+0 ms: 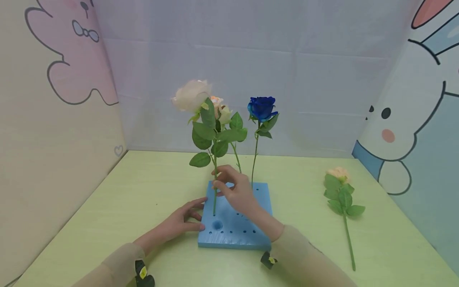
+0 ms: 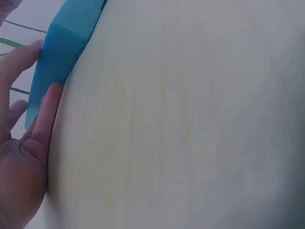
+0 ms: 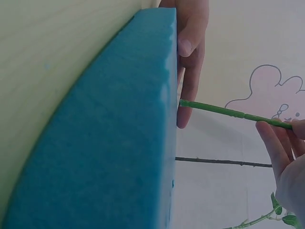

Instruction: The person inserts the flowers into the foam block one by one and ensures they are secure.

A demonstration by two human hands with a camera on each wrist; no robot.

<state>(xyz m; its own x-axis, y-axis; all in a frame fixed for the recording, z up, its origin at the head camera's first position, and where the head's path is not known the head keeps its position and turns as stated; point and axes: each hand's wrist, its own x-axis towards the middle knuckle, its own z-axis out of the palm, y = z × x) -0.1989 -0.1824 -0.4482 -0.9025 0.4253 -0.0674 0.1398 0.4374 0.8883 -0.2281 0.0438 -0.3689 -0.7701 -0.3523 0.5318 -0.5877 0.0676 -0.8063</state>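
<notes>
My right hand (image 1: 234,191) pinches the green stem (image 3: 233,113) of a large white rose (image 1: 191,95) between thumb and fingers. The stem is nearly upright, its lower end right at the top of a blue foam board (image 1: 236,241) with rows of small holes and one larger round dent. Against the board's left side rests my left hand (image 1: 181,221), thumb and fingers spread along the edge. At the board's back right a blue rose (image 1: 262,108) stands upright. Pale peach and cream roses (image 1: 225,114) show behind the white rose, partly hidden by its leaves.
A peach rose (image 1: 338,174) with leaves and a long stem lies on the table to the right. The pale yellow-green table (image 1: 136,191) is bounded by a plain back cloth (image 1: 315,79) and side panels with cartoon animals.
</notes>
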